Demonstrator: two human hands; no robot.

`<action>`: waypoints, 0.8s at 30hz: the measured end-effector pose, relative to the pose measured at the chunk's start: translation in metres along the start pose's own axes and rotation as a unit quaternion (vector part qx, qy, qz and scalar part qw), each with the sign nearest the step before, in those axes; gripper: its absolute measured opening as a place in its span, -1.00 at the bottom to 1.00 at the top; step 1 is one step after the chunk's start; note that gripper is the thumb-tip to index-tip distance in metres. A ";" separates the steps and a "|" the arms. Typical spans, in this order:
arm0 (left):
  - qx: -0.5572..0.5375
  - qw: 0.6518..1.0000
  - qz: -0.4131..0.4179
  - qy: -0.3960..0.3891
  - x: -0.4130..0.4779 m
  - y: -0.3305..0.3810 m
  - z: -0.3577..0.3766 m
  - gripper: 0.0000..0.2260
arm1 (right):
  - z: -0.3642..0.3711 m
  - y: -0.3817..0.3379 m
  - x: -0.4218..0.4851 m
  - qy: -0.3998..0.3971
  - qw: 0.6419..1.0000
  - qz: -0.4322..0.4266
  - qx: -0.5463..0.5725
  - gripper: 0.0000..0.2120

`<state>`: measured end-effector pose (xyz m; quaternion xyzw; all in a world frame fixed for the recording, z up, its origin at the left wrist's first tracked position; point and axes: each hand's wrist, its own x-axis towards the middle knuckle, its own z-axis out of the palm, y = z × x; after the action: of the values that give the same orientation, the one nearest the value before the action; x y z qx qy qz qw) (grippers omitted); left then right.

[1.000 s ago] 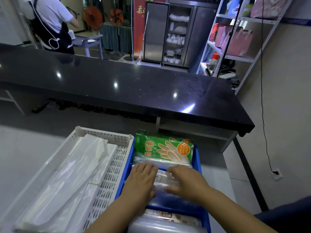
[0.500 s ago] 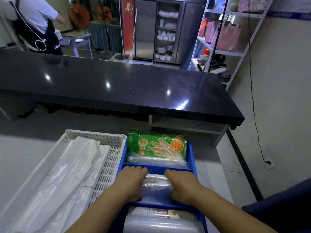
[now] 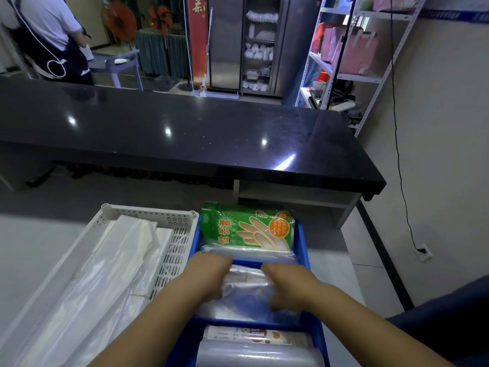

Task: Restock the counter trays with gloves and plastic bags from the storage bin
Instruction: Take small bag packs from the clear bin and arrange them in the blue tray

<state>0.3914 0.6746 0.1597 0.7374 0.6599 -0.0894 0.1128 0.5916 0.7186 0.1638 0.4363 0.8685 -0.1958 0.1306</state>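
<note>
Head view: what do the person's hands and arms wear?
Nothing visible: the left hand and right hand are ungloved, and both forearms are sleeveless to the frame edge, with no watch or bracelet. Blur prevents checking for rings.

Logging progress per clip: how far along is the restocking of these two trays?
Done: a green glove packet sits in the blue tray, far compartment; rolls fill the near one; white bags lie in the white basket. In hand: left hand and right hand grip a clear bag stack in the middle compartment. Left: likely seating that stack.
</note>
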 end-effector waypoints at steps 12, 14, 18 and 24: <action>-0.053 0.987 0.053 0.141 -0.016 0.004 0.034 -0.48 | 0.017 0.001 -0.005 0.060 0.993 -0.043 -0.088 -0.41; -0.022 0.982 0.073 0.172 -0.017 0.003 0.032 -0.49 | 0.019 0.001 -0.002 0.064 0.992 -0.049 -0.096 -0.40; -0.007 0.978 0.087 0.191 -0.022 0.004 0.030 -0.50 | 0.019 0.001 0.002 0.082 0.985 -0.069 -0.136 -0.42; -0.001 0.977 0.059 0.207 -0.024 0.010 0.029 -0.51 | 0.015 0.014 -0.010 0.133 0.978 -0.102 -0.124 -0.49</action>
<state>0.3988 0.6424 0.1396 0.7774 0.6245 0.0724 -0.0200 0.6097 0.7123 0.1510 0.3477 0.9356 -0.0392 0.0460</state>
